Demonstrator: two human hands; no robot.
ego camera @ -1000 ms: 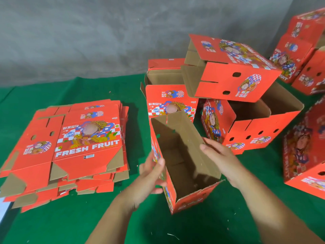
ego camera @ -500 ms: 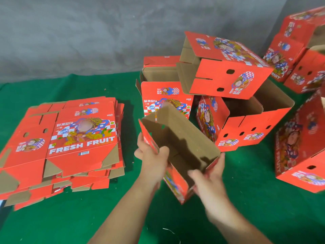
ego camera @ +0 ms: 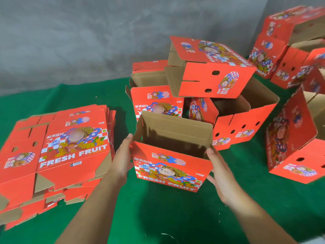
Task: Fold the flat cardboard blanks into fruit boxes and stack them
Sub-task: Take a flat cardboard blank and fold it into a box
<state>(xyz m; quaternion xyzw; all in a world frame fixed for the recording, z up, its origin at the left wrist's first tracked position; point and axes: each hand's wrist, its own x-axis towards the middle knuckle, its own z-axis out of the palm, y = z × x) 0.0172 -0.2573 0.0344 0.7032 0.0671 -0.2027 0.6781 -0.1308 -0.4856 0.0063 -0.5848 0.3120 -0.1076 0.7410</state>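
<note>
Stack of flat blanks (ego camera: pixel 54 155) at far left on the green cloth (ego camera: pixel 167 217), red print side up, "FRESH FRUIT" legible on the top sheet, brown flaps poking out along the near edge. Grey wall (ego camera: pixel 70 41) behind.

Left hand (ego camera: pixel 121 162) next, fingers straight and flat against the left side of the box being worked on, thumb side up, fingertips reaching the top left corner. Nothing wrapped, just pressing.

Opened box (ego camera: pixel 168 169) sits centre, upright on the cloth, mouth up, brown inside visible, printed front panel facing the person. Rear top flap stands up; the bottom inside is dark, can't tell how it is closed.

Right hand (ego camera: pixel 221 175) on the box's right edge, fingers loosely spread and extended, thumb at the top right corner, palm toward the side wall. Open-handed contact, no curl around the cardboard.

Behind the opened box: upright finished box (ego camera: pixel 156 103), open top. Just right of it a tilted box (ego camera: pixel 209 67) lies on its side on top of another open box (ego camera: pixel 246 117), which leans with its mouth up.

Further right, large box on its side (ego camera: pixel 292 143), near the frame edge. Top right corner: pile of more boxes (ego camera: pixel 288 50), blurred, stacked against the wall, count unclear.
</note>
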